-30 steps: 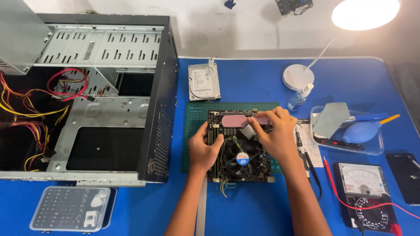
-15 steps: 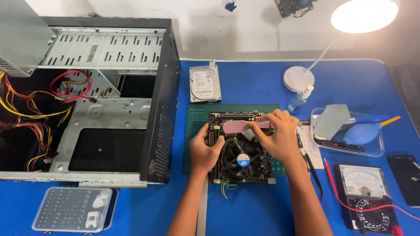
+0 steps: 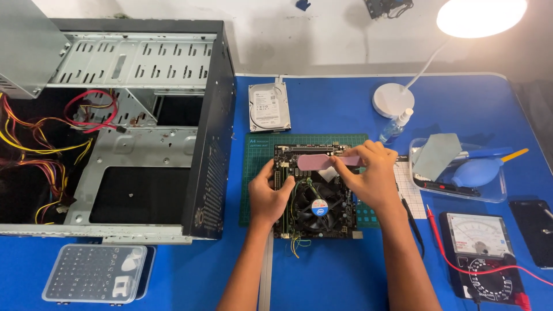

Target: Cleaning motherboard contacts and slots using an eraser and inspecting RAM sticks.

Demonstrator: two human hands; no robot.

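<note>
Right hand (image 3: 371,175) pinches a pink strip (image 3: 318,162) at the motherboard's (image 3: 314,193) twelve o'clock edge — left hand (image 3: 269,193) grips its nine o'clock side, fingertips hidden.

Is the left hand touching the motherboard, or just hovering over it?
Touching. In the head view the left hand rests on the left edge of the motherboard, its fingers curled over the board with no gap showing.
</note>
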